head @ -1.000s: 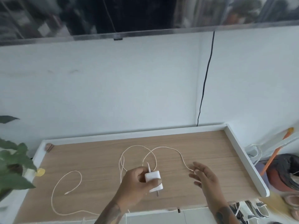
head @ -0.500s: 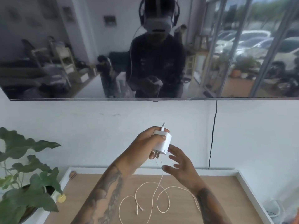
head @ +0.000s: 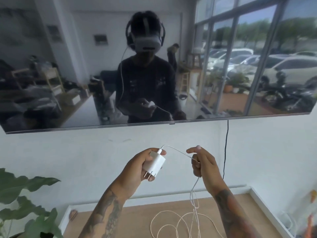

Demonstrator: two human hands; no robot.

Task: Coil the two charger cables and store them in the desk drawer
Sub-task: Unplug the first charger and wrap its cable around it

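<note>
Coiling begins: left hand grips plug; right hand, at 3 o'clock, pinches cable. Next, probably loop cable.

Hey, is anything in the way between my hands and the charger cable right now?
Nothing visible. The left hand already grips the white charger block, and the right hand pinches its cable. The rest hangs to loops on the desk. No drawer shows.

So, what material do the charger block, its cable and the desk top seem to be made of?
Charger block: looks like hard white plastic, smooth with a slight sheen; its two prongs look metallic. Cable: thin, white and limp, probably a soft plastic or rubber jacket; too small to tell. Desk top: light brown with a faint grain, likely matt wood or wood-look laminate, framed by a white rim.
</note>
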